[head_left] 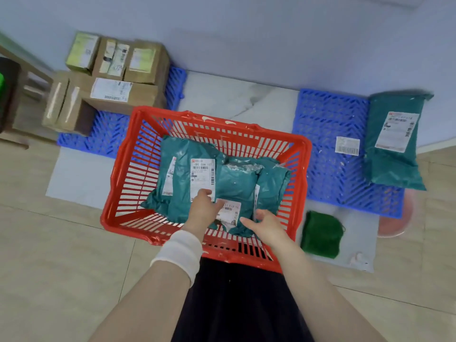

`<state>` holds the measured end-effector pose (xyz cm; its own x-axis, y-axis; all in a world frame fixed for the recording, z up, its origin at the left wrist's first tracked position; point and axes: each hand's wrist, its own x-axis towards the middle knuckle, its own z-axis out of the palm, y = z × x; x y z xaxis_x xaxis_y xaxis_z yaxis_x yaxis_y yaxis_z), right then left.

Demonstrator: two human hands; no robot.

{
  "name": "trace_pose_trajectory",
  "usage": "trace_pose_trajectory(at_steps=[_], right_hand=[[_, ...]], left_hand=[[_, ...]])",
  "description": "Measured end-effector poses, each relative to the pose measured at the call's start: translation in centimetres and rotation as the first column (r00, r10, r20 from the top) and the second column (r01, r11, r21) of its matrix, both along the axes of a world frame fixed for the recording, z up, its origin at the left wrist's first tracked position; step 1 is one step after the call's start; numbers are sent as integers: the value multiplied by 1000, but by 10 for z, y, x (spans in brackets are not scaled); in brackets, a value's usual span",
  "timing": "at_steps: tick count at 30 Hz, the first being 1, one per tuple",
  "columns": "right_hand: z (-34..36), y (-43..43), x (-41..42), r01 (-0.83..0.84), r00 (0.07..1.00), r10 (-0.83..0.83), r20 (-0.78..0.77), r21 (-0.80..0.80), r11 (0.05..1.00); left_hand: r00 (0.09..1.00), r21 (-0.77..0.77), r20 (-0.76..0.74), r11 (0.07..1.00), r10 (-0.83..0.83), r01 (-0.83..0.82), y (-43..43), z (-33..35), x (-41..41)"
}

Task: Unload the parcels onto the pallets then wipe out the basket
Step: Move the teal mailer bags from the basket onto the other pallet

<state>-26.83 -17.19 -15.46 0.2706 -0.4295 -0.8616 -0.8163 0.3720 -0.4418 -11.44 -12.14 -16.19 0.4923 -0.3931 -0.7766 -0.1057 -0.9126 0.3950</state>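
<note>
A red plastic basket sits on the floor in front of me, holding several teal plastic parcels with white labels. The largest parcel lies at its left and another leans at its right. My left hand and my right hand reach into the near end of the basket. They hold the left and right sides of a small front teal parcel, fingers curled at its edges. One teal parcel lies on the right blue pallet. A folded green cloth lies right of the basket.
Several cardboard boxes are stacked on the left blue pallet by the wall. A loose white label lies on the right pallet. A pink round object shows under that pallet's near corner. Dark wooden furniture stands at far left.
</note>
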Motion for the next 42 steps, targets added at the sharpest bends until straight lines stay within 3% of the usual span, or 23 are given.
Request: trace_pose_trajectory(at_steps=[5,10,14,20,29,35,39,42], right_hand=[[-56,-10,22,23,996,-17,-88,71,997],[-85,-6,36,164,975,-154,-158,51,985],[-96,3,50,319,939,-314,-143,16,947],[-72,9,54,252,945,-274,-180,-137,958],[3,17,59,484,874,-484,54,-193,853],[51,23,39,671,723,-651,229,-14,741],[71,25,13,735,635,-692,344,8,678],[81,21,-14,724,648,-647,403,-62,687]], left_hand=[[997,101,-47,992,-65,70,-14,-50,14],[990,103,-103,989,-96,107,-22,-76,16],[969,111,-130,968,-211,226,-28,-91,19],[935,52,-173,946,-309,321,-27,-72,41],[927,-122,-373,992,-42,-4,3,-13,62],[806,-113,-591,985,39,-131,21,20,48],[820,-149,-571,977,39,-151,19,40,26],[824,-244,-566,948,31,-203,6,55,0]])
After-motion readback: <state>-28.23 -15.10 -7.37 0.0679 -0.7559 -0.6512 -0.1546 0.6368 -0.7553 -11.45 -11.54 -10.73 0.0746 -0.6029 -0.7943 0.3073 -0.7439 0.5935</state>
